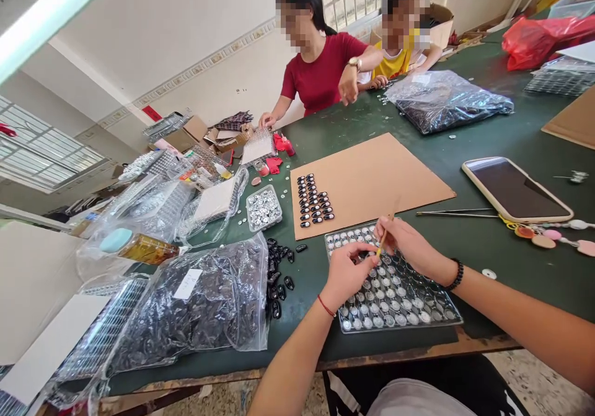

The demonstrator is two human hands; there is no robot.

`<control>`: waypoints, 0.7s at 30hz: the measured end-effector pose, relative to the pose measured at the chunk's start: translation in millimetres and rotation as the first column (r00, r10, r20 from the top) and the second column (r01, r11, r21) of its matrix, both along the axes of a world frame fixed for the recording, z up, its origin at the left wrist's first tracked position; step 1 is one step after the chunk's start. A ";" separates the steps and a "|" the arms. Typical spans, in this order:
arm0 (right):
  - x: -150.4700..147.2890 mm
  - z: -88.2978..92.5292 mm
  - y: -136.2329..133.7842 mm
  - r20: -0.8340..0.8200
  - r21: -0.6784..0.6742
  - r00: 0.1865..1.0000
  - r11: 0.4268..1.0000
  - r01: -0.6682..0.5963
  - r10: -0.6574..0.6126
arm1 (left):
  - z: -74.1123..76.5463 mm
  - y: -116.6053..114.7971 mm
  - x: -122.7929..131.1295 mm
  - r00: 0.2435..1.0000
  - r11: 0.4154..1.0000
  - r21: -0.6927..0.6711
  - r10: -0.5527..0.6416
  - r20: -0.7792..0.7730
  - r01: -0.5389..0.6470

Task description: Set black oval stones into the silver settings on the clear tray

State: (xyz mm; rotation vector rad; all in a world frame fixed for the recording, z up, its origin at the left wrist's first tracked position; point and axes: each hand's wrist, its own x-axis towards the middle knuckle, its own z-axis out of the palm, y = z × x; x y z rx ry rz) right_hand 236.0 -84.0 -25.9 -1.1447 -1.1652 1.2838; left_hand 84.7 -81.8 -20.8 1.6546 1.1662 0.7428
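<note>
Over a clear plastic tray (437, 320) my two hands meet. Small round white discs (367, 323) fill many of its cups. My right hand (411, 245) pinches a thin brown stick (383, 237) with a yellowish lower end, tilted down toward my left fingertips. The fingers of my left hand (348, 271) are pinched together at the stick's tip; a small dark piece seems to be between them, too hidden to name. Behind the tray, small black pieces with white discs (317, 208) stand in rows on a brown cardboard sheet (372, 168).
Loose black pieces (281, 273) spill beside a bulging plastic bag (186, 310) on the left. A clear box of white discs (264, 208) stands behind them. At right lie a phone (518, 190) and metal tweezers (458, 213). Two people sit across the table (344, 128).
</note>
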 end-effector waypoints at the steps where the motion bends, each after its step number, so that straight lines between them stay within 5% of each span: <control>1: 1.1 -0.7 1.8 -0.013 -0.026 1.000 1.000 -0.013 0.013 | -0.9 -0.8 0.6 1.000 1.000 -0.007 -0.013 -0.006 0.013; 6: 8.8 0.8 -0.2 0.070 0.010 0.997 1.000 -0.019 0.019 | -2.9 -1.1 -1.7 1.000 1.000 -0.003 0.023 -0.013 -0.023; 12: 4.7 5.5 -4.9 0.316 -0.051 0.926 0.978 -0.202 0.208 | 1.0 -5.4 -3.0 1.000 0.999 0.046 -0.002 0.004 0.002; 21: -9.3 -0.5 8.4 0.437 -0.106 0.869 0.973 -0.206 0.231 | 2.7 -6.1 -9.8 0.999 0.993 0.113 0.040 0.025 -0.043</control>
